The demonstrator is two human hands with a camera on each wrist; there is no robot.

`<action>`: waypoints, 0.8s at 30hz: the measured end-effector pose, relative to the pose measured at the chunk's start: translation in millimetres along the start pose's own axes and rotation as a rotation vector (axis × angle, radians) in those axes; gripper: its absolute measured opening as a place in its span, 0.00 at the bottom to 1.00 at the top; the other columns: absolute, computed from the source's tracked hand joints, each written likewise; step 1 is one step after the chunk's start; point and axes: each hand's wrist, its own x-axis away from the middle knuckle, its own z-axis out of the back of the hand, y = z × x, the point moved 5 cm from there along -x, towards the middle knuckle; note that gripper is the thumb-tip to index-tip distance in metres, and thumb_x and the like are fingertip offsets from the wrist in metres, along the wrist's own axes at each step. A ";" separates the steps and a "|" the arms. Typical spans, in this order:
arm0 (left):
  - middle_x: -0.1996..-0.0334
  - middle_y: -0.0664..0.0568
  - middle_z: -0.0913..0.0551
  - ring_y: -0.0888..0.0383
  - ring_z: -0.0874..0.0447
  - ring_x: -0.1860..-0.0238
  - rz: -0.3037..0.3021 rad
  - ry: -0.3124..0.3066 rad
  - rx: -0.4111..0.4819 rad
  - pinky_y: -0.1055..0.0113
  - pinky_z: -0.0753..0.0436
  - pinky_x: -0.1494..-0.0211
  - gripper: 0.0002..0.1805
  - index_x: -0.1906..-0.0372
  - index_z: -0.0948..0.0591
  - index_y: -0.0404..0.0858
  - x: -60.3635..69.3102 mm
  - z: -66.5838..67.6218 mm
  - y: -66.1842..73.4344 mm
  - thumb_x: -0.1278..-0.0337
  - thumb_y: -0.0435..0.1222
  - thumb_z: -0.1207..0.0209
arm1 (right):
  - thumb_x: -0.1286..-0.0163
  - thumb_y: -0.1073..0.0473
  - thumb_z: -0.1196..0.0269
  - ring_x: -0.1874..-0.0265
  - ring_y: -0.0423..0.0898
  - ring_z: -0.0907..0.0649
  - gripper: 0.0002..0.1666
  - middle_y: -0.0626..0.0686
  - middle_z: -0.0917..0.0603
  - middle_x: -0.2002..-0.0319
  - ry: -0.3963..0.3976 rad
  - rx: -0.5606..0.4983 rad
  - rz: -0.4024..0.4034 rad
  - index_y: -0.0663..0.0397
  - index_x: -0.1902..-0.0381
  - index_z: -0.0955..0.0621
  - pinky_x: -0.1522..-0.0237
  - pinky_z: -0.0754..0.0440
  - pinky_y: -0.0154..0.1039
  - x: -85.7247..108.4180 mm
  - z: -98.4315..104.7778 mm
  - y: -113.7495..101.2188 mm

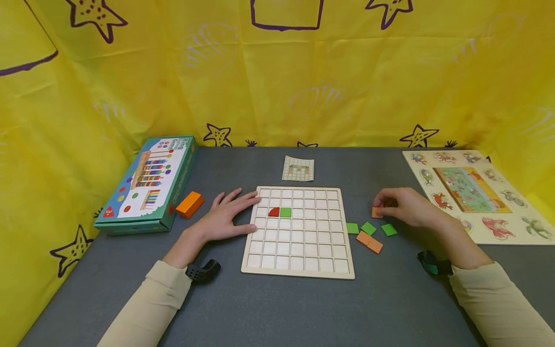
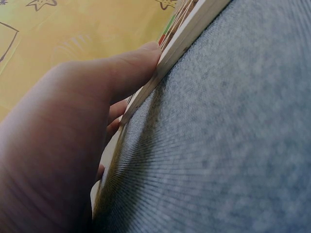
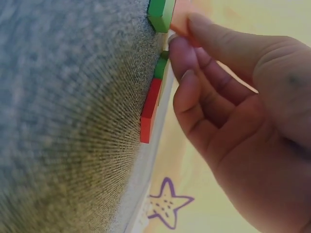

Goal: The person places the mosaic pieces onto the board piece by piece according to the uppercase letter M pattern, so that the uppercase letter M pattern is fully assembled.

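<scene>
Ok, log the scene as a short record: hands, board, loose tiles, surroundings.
left hand: touching grid board at left edge
right hand: pinching orange tile
on grid board: red quarter-round tile, green square tile to its right
loose, right of grid board: three green tiles, two orange tiles
beyond grid board: pattern card
far left: game box, orange block
far right: sea-animal board

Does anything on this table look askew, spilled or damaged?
Nothing looks spilled or damaged. The loose green tiles right of the gridded board lie at mixed angles, unlike the green square aligned within it.
</scene>
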 end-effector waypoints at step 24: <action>0.21 0.58 0.45 0.44 0.58 0.21 0.020 -0.006 0.001 0.35 0.66 0.28 0.44 0.21 0.38 0.53 -0.3 0.5 1.3 0.38 0.64 0.42 | 0.31 0.62 0.31 0.68 0.43 0.20 0.03 0.42 0.17 0.70 -0.033 -0.068 0.067 0.52 0.61 0.15 0.61 0.21 0.39 -24.7 -4.9 -38.9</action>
